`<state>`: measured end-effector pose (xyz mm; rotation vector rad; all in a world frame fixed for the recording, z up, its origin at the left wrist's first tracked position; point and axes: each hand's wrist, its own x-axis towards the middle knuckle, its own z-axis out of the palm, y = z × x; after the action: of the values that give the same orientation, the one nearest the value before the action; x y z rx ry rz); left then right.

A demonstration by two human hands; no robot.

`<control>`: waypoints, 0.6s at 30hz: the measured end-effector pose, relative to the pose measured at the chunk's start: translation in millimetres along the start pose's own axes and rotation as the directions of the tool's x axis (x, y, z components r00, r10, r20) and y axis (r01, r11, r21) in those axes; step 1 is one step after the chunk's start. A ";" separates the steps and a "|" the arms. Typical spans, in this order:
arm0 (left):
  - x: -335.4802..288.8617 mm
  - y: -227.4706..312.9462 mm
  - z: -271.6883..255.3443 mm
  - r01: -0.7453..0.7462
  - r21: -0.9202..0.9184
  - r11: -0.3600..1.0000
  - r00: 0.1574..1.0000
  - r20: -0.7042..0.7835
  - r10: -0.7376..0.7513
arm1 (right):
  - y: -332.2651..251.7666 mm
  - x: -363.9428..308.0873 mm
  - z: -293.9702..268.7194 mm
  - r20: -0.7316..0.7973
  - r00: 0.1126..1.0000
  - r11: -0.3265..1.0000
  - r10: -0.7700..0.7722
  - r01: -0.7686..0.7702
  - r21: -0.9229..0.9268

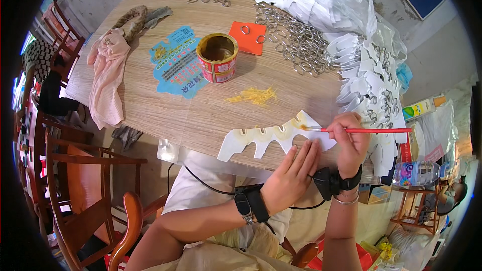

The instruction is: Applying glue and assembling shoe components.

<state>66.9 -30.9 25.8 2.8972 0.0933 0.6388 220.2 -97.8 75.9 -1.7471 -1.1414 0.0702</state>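
Observation:
My left hand (pixel 293 173) lies with its fingers stretched out over a white notched piece (pixel 232 143), pressing it flat at the table's near edge. Yellowish smears ring the slots along the piece's upper edge. Pinched in my right hand (pixel 350 138) is a thin paintbrush (pixel 386 131) with a red handle. Its bristle tip touches the smeared part of the piece by the rightmost slot. An open red tin (pixel 218 71), brown-crusted at the rim, stands beyond, partly on a blue printed card (pixel 173 73). Thin yellow strands (pixel 253 96) lie in front of the tin.
Metal rings (pixel 296 45) are heaped at the back right, near an orange card (pixel 246 37). Overlapping white pieces with rings (pixel 369 85) fill the right edge, below a plastic bag (pixel 326 0). A pink cloth (pixel 108 80) hangs over the left edge. Wooden chairs (pixel 80 170) stand left.

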 end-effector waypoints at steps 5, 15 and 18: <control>-0.6 0.7 -0.3 -0.021 0.065 0.998 0.998 0.053 0.017 | -8.3 0.5 8.9 -0.047 0.999 0.957 0.011 0.003 0.289; -6.5 0.4 4.7 -0.017 -0.030 0.999 0.999 0.048 0.019 | -29.0 8.0 15.6 0.106 0.964 0.964 -0.243 0.252 -0.081; -6.2 -0.2 6.5 -0.008 -0.053 0.999 0.999 -0.041 0.006 | -32.7 10.8 18.9 0.166 0.958 0.961 -0.236 0.255 -0.106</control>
<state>64.0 -32.3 17.5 2.8358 0.0702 0.6905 195.0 -75.3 95.9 -1.7180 -1.4961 -0.0213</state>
